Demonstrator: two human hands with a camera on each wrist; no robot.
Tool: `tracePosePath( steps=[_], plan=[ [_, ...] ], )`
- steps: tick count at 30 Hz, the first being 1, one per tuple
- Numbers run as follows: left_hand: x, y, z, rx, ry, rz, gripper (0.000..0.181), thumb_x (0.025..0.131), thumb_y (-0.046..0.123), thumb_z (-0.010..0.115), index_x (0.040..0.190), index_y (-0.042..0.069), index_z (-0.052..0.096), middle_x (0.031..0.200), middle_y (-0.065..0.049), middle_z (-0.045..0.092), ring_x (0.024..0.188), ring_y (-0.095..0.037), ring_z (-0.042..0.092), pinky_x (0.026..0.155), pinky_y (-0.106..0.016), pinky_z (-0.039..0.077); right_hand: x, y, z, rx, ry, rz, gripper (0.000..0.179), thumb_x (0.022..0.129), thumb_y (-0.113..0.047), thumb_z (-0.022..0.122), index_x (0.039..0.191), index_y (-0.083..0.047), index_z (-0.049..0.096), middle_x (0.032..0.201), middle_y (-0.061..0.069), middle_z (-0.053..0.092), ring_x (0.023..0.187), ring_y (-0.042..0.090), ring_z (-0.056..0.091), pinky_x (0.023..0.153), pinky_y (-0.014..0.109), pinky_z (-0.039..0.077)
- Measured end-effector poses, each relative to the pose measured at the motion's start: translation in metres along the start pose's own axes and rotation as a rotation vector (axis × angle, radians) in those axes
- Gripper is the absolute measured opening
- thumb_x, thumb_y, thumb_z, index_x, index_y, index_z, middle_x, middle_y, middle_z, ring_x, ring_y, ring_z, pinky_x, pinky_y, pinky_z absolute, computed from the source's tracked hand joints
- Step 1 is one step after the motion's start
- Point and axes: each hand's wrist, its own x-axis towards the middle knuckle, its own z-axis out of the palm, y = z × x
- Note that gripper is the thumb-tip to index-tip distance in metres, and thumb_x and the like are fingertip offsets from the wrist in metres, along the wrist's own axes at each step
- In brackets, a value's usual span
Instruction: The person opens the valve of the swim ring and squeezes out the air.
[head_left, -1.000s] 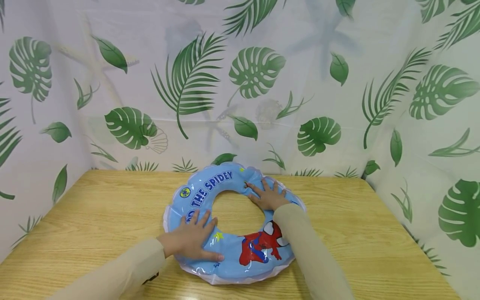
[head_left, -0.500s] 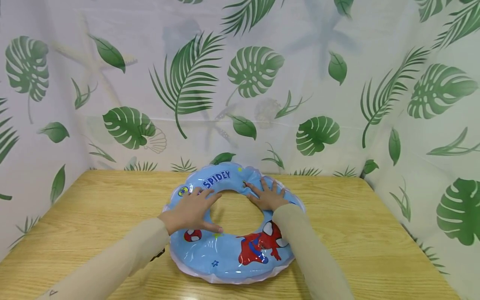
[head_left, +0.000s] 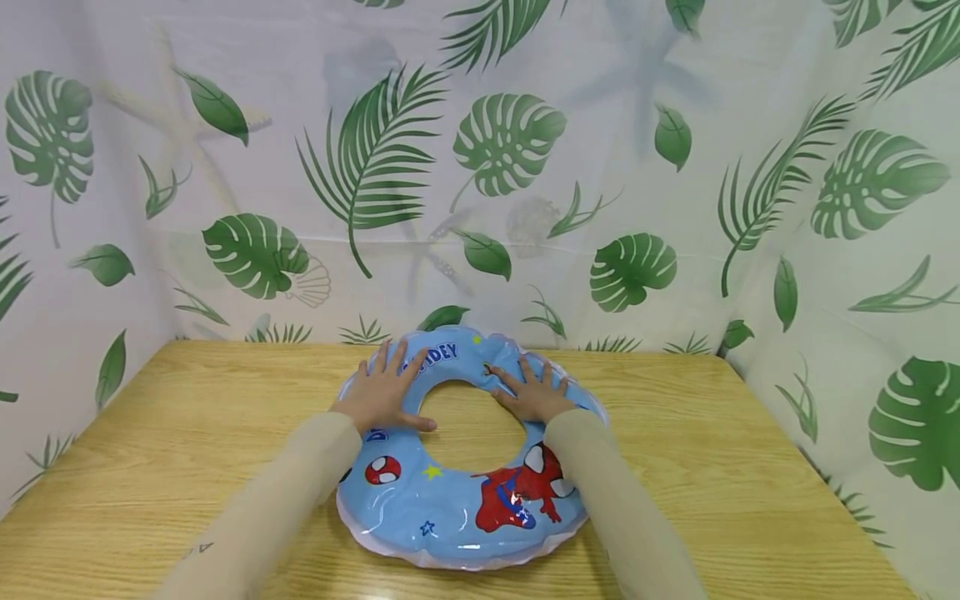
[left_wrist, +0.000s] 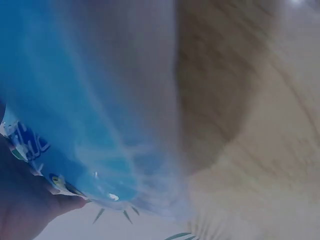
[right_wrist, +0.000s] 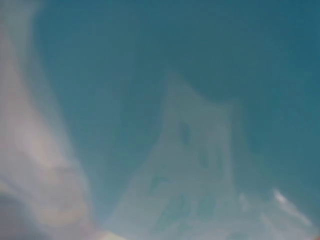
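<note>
A light blue inflatable swim ring [head_left: 450, 521] with a red cartoon figure, a yellow star and blue lettering lies flat on the wooden table. My left hand [head_left: 384, 393] rests with spread fingers on the ring's left side, over part of the lettering, its thumb reaching to the inner hole. On the ring's upper right my right hand [head_left: 534, 397] lies with fingers apart. In the left wrist view the blue vinyl and its clear seam fill the left half, with part of the hand [left_wrist: 27, 205] at the lower left. The right wrist view shows blurred blue vinyl [right_wrist: 150, 60] close up.
The wooden table [head_left: 720, 483] extends on both sides of the ring. A white cloth [head_left: 525, 275] printed with green leaves hangs behind it and along both sides.
My left hand has slid from the ring's lower left up to its upper left, uncovering a red mask print and a small star outline. My right hand and the ring stay nearly in place.
</note>
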Motion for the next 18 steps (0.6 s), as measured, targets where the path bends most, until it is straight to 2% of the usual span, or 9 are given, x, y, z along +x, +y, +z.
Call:
tracePosePath(
  steps=[8,18],
  plan=[
    [0.008,-0.004,0.015,-0.039,-0.069,-0.012,0.108,0.069,0.071,0.058,0.148,0.025,0.001,0.153,-0.018,0.004,0.139,-0.044,0.004,0.107,-0.063,0.009,-0.003,-0.001,-0.003,0.014,-0.005,0.006,0.056,0.094,-0.055,0.028,0.146,-0.036,0.013,0.155,0.014,-0.002,0.136,0.049,-0.008,0.101,0.071,-0.001],
    [0.010,-0.004,0.021,-0.056,-0.122,-0.035,0.100,0.071,0.070,0.057,0.148,0.027,0.009,0.153,-0.019,0.006,0.139,-0.045,0.002,0.105,-0.066,0.010,-0.001,0.000,-0.002,0.009,0.000,0.001,0.055,0.094,-0.055,0.028,0.145,-0.039,0.013,0.155,0.013,-0.001,0.136,0.049,-0.007,0.101,0.071,0.000]
  ],
)
